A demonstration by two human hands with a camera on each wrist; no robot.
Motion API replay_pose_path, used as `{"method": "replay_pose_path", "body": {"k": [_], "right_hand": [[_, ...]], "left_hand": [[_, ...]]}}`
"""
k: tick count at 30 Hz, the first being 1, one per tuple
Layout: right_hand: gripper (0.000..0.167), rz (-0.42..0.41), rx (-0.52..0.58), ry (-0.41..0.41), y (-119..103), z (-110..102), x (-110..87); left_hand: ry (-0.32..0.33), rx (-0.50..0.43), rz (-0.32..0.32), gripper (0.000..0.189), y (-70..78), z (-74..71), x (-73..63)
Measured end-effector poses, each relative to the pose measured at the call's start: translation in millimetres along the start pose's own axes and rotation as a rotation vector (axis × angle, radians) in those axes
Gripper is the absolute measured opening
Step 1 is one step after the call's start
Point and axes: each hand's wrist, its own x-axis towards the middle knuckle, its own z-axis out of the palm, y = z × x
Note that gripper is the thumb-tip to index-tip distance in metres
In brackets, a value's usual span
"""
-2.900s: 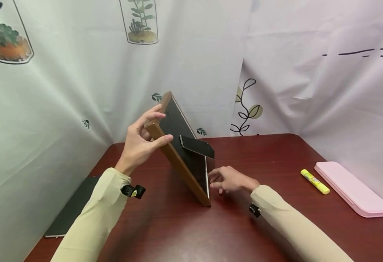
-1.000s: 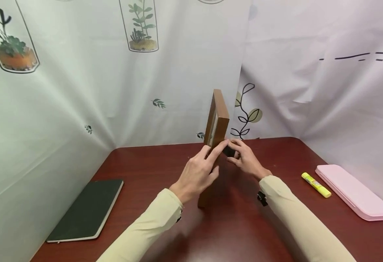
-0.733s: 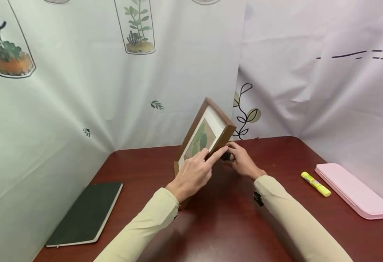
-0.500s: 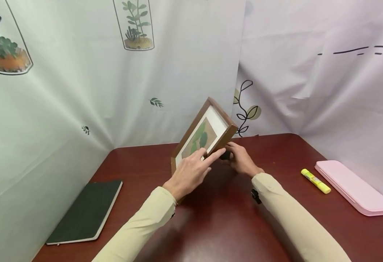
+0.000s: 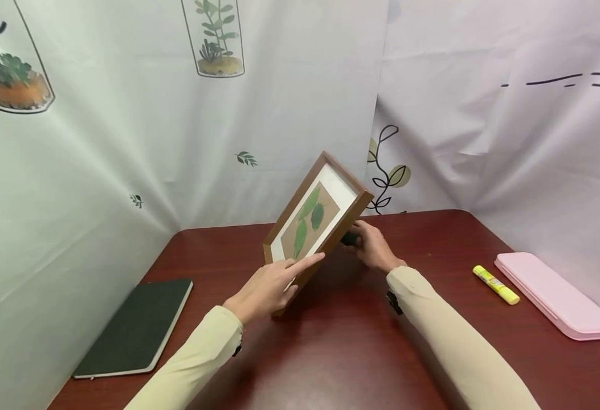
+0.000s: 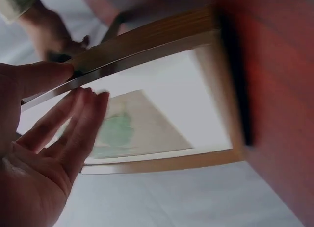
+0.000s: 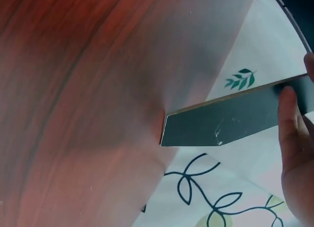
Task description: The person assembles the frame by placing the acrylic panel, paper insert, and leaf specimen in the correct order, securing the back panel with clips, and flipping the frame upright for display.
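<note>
A brown wooden picture frame [image 5: 348, 219] with a green leaf picture leans back on the table [image 5: 341, 353], turned partly to the right. My left hand [image 5: 266, 287] pinches its near side edge. In the left wrist view the thumb [image 6: 46, 77] lies on the outer side of the frame and the fingers [image 6: 81, 124] reach over the front. Behind the frame my right hand [image 5: 374, 247] holds the dark support leg [image 7: 225, 119]. The right wrist view shows fingers [image 7: 289, 119] against the leg near its upper part, its lower end at the table.
A black notebook [image 5: 133, 327] lies at the left of the table. To the right are a yellow highlighter-like stick [image 5: 496, 284] and a pink case [image 5: 556, 296]. A white patterned curtain [image 5: 300, 102] surrounds the table's back and sides.
The frame has turned from showing its back to showing its picture, and now leans back. My left hand has slid down and left along its edge. My right hand has moved to the leg.
</note>
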Motion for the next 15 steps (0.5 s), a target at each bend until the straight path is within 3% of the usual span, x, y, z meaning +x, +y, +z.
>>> {"method": "replay_pose_path", "body": {"k": [3,8,12,15], "right_hand": [[0.050,0.006,-0.007,-0.003,-3.6,0.7,-2.7],[0.048,0.005,0.006,-0.065,-11.5,1.1,-7.7],[0.038,0.081,0.071,-0.097,-16.6,-1.7,-8.5],[0.030,0.140,0.141,-0.059,-21.3,-8.0,-5.5]], "left_hand": [[-0.032,0.004,-0.024,0.102,-2.6,9.2,-7.7],[-0.005,0.032,-0.047,0.103,-2.6,19.7,-8.1],[-0.005,0.059,-0.033,0.103,-0.1,20.0,-1.8],[-0.001,0.060,-0.017,0.101,3.7,19.2,3.2]]}}
